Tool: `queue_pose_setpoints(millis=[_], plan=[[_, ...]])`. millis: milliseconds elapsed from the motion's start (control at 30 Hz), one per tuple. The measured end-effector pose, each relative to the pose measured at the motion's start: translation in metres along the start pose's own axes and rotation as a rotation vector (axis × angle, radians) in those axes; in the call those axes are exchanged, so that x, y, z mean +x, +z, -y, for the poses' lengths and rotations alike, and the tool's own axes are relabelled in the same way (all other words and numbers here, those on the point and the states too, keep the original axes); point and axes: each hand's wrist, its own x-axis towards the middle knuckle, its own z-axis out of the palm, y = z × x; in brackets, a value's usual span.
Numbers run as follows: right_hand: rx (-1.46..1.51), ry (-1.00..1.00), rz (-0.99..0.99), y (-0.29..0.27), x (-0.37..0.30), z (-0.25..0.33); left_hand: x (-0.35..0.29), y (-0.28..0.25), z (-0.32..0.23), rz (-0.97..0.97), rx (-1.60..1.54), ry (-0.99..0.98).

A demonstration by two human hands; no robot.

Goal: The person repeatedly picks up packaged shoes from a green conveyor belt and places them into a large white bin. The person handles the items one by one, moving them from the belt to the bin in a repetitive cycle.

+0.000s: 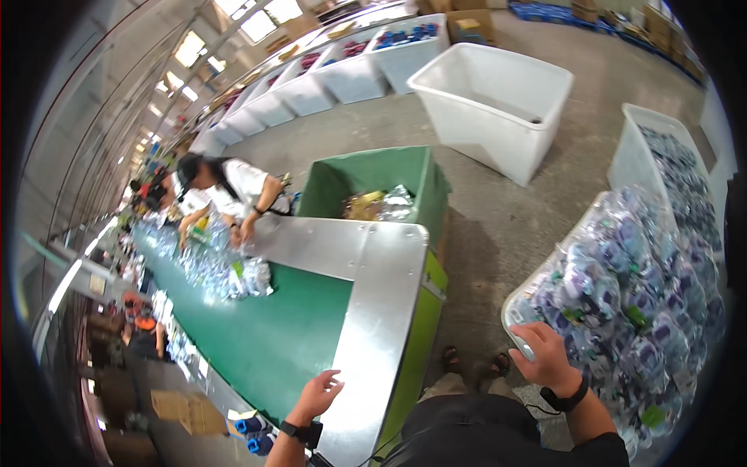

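Observation:
My left hand (317, 395) is over the metal edge (366, 335) of the conveyor table, fingers loosely bent and apart, nothing in them. Whether it touches the metal, I cannot tell. To my right, my right hand (545, 358) is curled round the near corner of a white bin's rim (510, 310). That bin is heaped with clear plastic bags (622, 288) holding purple and grey items, with some green pieces among them. The green belt (288, 342) runs away to the left and carries a pile of clear bagged items (226, 268) farther along.
A person (233, 187) handles bags across the belt. Beyond the table end stands a green bin (373, 167) with bagged items inside. A white bin (490, 101) is on the floor behind it, and another full one (634, 148) at right. White bins (350, 74) line the back.

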Motion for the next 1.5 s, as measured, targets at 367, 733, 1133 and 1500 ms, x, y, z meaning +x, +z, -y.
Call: queue_pose_setpoints(millis=[367, 733, 1133, 1500], plan=[[-0.074, -0.005, 0.193, 0.063, 0.037, 0.023, 0.044, 0.035, 0.088, 0.012, 0.112, 0.039], [-0.088, -0.125, 0.338, 0.143, 0.085, 0.073, 0.148, 0.163, 0.180, 0.130, -0.078, 0.077], [-0.081, -0.207, 0.583, 0.182, 0.099, 0.085, 0.184, 0.184, 0.223, 0.136, -1.048, -0.437], [-0.113, -0.068, 0.707, 0.187, 0.074, 0.065, 0.186, 0.189, 0.221, 0.026, -1.194, -0.420]])
